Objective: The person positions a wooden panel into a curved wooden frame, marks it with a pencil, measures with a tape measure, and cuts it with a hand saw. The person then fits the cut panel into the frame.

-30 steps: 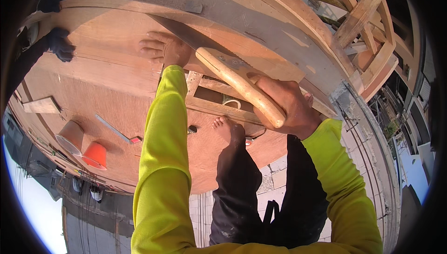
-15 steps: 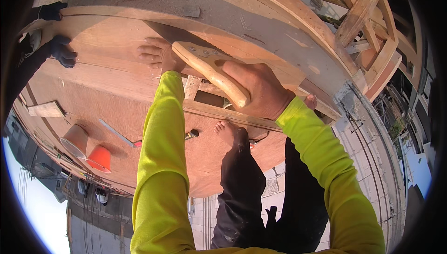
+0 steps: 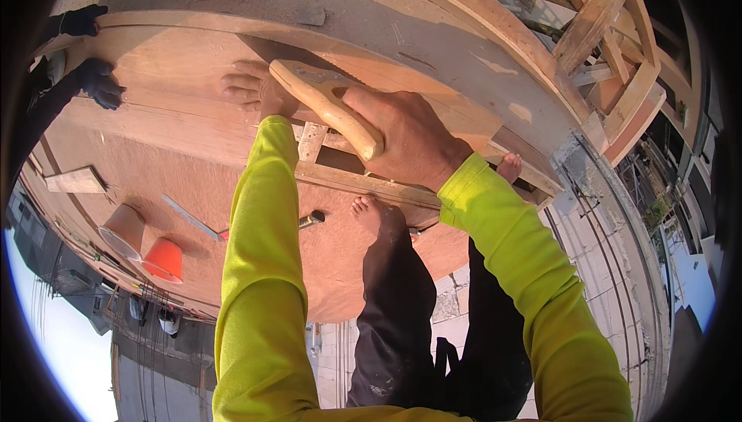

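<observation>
A wooden-handled handsaw (image 3: pixel 321 105) is gripped in my right hand (image 3: pixel 413 136), its dark blade lying along a sheet of plywood (image 3: pixel 170 59). My left hand (image 3: pixel 259 88) presses flat on the plywood beside the saw, fingers spread. The handle's front end partly covers that hand's wrist side. Beneath the sheet, a frame of wooden battens (image 3: pixel 363 182) shows near my feet. At the far left, a co-worker's dark-gloved hand (image 3: pixel 100 83) rests on the plywood, with the other gloved hand (image 3: pixel 83 20) at its far edge.
An orange bucket (image 3: pixel 163 260) and a greyish bucket (image 3: pixel 122 231) stand at left on reddish boards. Nearby lie a metal square (image 3: pixel 191 217), a wood offcut (image 3: pixel 76 181) and a black-and-yellow tool (image 3: pixel 311 219). Wooden formwork (image 3: pixel 595 28) rises at the upper right.
My right hand and the saw have moved left and slightly up along the plywood. My left hand stays on the sheet; the co-worker's hands are nearly unchanged.
</observation>
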`<action>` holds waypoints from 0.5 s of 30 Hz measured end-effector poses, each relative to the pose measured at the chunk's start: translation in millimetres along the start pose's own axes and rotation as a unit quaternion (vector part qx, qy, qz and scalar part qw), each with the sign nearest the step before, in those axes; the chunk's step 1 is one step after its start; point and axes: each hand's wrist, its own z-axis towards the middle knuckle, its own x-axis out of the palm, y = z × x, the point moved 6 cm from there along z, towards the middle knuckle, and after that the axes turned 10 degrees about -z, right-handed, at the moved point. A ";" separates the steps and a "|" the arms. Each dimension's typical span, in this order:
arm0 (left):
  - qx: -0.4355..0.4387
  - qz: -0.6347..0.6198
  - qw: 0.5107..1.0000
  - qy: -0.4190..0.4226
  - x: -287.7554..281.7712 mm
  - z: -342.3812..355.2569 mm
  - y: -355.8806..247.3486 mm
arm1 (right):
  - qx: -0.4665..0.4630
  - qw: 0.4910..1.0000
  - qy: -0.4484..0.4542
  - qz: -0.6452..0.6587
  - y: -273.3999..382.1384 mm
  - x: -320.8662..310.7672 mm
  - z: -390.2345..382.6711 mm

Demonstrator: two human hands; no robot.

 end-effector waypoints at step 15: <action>0.030 -0.025 0.969 0.242 22.8 -24.8 5.1 | 0.011 0.996 0.090 0.002 -8.0 -12.1 -23.8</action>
